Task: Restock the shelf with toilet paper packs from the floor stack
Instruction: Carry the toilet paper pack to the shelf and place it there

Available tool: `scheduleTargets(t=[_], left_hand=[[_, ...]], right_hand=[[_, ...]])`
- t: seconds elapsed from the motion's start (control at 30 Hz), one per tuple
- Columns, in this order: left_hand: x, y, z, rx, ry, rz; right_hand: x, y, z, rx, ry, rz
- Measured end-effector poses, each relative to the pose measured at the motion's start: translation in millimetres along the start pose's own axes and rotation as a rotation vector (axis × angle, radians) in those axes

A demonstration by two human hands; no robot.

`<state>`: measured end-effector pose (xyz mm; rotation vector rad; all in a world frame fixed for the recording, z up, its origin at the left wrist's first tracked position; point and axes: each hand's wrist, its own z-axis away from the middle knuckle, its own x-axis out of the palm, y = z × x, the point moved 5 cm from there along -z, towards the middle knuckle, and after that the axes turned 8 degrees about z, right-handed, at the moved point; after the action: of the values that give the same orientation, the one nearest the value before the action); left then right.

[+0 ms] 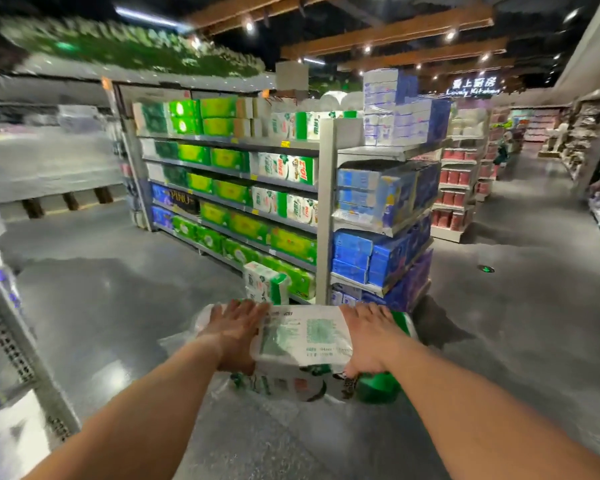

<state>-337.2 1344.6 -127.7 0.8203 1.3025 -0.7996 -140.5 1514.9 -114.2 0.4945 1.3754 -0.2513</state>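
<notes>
Both hands on pack (pixel 305 344), near centre, held up off floor. Left hand (pixel 234 332) and right hand (pixel 369 336) flat against its ends, fingers spread. Looks like carry step; next up, walk it over, find gap. Pack white-green, plastic crinkly, squishy probably. More packs (pixel 265 287) on floor beyond, just beside shelf (pixel 326 209), far centre.

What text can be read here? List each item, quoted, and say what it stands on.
"Lovely Kitchen": lit sign hanging at the far right, below Chinese characters too blurred to be sure of.
"PINU": dark pack on the shelf's left side.
White-and-green shelf packs: large print, too blurred to read.
Toilet paper pack held between the left hand and right hand: fine print, too small to read.
</notes>
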Motion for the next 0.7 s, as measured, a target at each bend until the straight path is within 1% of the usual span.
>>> scheduleTargets(t=[0.1, 0.23, 0.33, 0.43, 0.7], left_hand=[[-9.7, -46.0, -37.1, -0.057, 0.007, -0.005], [-19.7, -111.1, -92.8, -0.092, 0.007, -0.024], [-35.5, -156.7, -141.4, -0.083, 0.011, -0.04], [-60.9, -197.4, -192.9, -0.068, 0.045, -0.04], [-113.8, -280.8, -335.9, -0.026, 0.073, -0.06]], right_hand=[[-13.6, -12.3, -73.9, -0.06, 0.005, 0.012], [-28.2, -31.2, -164.1, -0.1, 0.06, -0.005], [-47.1, -41.8, -226.1, -0.084, 0.056, -0.029], [-68.7, -46.0, -287.5, -0.085, 0.104, -0.057], [-115.8, -28.2, -451.9, -0.043, 0.139, -0.12]])
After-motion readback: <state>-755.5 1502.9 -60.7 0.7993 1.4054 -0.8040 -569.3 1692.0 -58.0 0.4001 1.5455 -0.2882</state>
